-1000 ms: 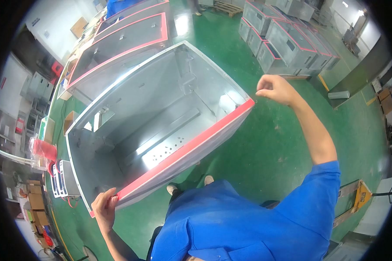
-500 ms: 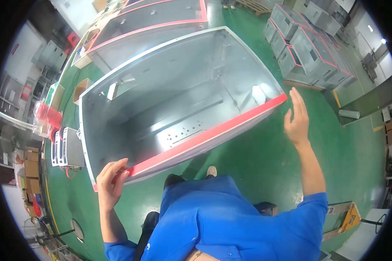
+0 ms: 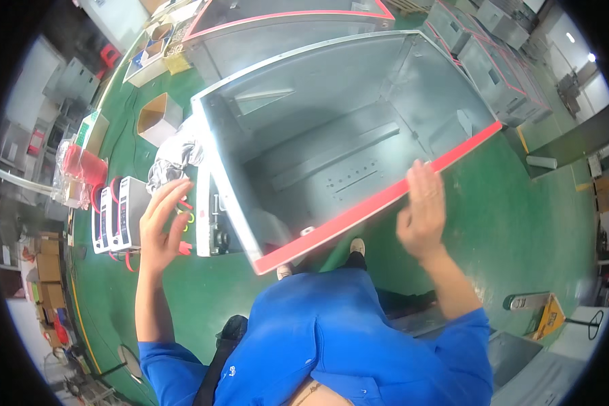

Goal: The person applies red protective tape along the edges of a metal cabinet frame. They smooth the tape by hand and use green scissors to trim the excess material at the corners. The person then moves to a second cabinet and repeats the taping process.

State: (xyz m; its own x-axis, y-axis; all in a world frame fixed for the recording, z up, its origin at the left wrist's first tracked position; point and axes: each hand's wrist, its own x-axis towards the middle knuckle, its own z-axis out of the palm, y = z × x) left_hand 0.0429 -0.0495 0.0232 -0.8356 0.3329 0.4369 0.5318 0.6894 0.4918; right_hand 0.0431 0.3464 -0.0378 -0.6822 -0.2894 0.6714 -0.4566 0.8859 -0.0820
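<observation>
A large open grey metal cabinet (image 3: 331,135) lies in front of me with its open side up. Along its near rim runs a red strip (image 3: 379,199), reaching from the near left corner to the right corner. My right hand (image 3: 423,213) is laid with straight fingers on this strip, right of its middle. Left of the cabinet, my left hand (image 3: 159,230) hovers with fingers apart and nothing in it. Slots and small holes show in the cabinet's inner wall, and a triangular light opening lies at its far left.
Beside my left hand stand white box-shaped devices with red cables (image 3: 122,213) and a crumpled grey cloth (image 3: 179,155). An open cardboard box (image 3: 159,120) sits farther back. Another red-edged cabinet (image 3: 284,40) lies behind, with stacked grey cabinets (image 3: 497,78) at far right.
The cabinet now sits farther right in view, as do the floor items at left. My left hand has come off the strip's left end. My right hand has moved from beyond the right corner onto the strip.
</observation>
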